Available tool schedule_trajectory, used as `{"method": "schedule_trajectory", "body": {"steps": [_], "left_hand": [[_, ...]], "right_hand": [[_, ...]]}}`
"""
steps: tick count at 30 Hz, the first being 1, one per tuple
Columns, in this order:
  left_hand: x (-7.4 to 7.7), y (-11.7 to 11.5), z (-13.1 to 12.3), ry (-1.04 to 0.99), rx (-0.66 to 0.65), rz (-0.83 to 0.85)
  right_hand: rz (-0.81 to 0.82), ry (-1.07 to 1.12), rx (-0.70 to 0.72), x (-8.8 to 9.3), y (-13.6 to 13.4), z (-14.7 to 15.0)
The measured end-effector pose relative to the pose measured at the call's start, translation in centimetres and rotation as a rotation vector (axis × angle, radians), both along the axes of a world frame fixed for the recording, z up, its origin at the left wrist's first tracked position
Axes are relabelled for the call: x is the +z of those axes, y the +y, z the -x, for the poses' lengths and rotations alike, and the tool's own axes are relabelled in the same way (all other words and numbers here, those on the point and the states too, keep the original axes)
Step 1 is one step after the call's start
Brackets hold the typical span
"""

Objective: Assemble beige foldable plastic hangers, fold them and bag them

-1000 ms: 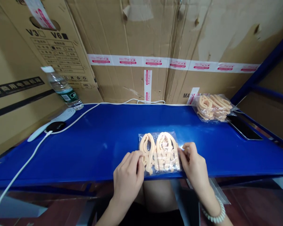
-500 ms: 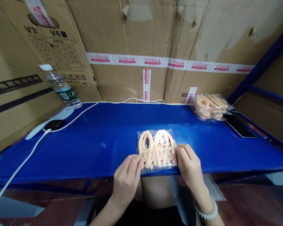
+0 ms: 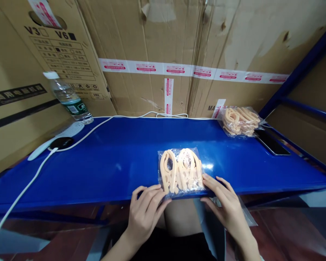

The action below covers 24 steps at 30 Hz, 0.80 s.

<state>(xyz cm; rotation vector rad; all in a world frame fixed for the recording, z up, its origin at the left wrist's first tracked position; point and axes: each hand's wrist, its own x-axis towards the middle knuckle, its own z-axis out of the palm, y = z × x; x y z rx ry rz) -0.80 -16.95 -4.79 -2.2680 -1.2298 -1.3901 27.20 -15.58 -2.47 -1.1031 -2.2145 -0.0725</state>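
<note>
A clear plastic bag of peach plastic folding hangers (image 3: 182, 172) lies flat at the front edge of the blue table. At its lower left corner, my left hand (image 3: 146, 206) has thumb and fingers closed on the film. My right hand (image 3: 225, 203) is at the bag's right side with its fingers spread. Its index fingertip touches the bag's edge, while the thumb hangs apart below the table edge. A second bag of the same peach hangers (image 3: 241, 121) rests at the back right.
A dark phone (image 3: 272, 142) lies beside the second bag. At the left stand a water bottle (image 3: 75, 105), a flat white handled object (image 3: 50, 141) and a black disc (image 3: 61, 143) with a white cable (image 3: 97, 127). Cardboard boxes (image 3: 146, 40) wall the back. A clear plastic sheet (image 3: 247, 210) hangs below the table edge.
My right hand has loosened from the bag's right edge, spread its fingers and shifted slightly down and right. My left hand has moved to the bag's lower left corner.
</note>
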Motion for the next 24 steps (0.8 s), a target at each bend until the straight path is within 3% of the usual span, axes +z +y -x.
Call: {"method": "schedule_trajectory", "body": {"steps": [7,10,12,16,20,24], "left_hand": [[-1.1,-0.5,0.8,-0.088,-0.138,-0.157],[0.1,-0.7,1.5,-0.056,-0.184,-0.197],[2.2,-0.3,1.6,0.024,-0.215,-0.227],[8.1,2.6,0.1,0.041,-0.276,-0.267],[12.9,7.6,-3.6,0.011,-0.423,-0.067],[15.8,13.9,-8.6,-0.08,-0.521,0.241]], "right_hand": [[-0.138,0.221,0.008,-0.4,-1.7,0.6],[-0.165,0.427,0.021,0.6,-2.3,1.2],[-0.197,0.578,0.002,1.6,-2.2,1.5],[-0.294,0.726,-0.134,5.2,-0.5,1.2],[-0.459,0.539,-0.478,9.3,3.0,-1.8],[-0.437,0.387,-0.549,13.1,7.8,-6.8]]}}
